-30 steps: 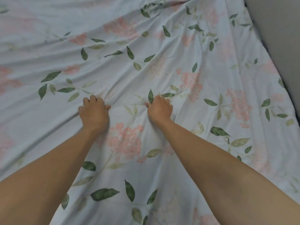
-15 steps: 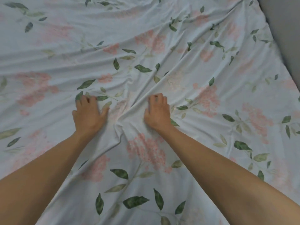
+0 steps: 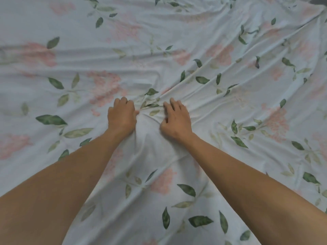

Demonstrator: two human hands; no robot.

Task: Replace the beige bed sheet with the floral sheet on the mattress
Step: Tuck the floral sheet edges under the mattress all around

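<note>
- While the floral sheet (image 3: 221,71) covers the bed, wrinkled, we're in the spreading step.
- Left hand (image 3: 122,115) and right hand (image 3: 175,119): both bunching cloth mid-bed, fingers curled.
- Next, we'd say: pull creases toward the edges.

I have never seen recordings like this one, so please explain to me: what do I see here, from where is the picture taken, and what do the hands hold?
There is no machine here. A person wears a camera on the head, so you look forward and down along both bare arms. The whole surface is covered by a floral sheet, pale with pink flowers and green leaves, and wrinkled. The left hand and the right hand lie close together on it, fingers curled into the cloth, which bunches into folds between them. They hold nothing except the sheet. No beige sheet is in view.
</note>
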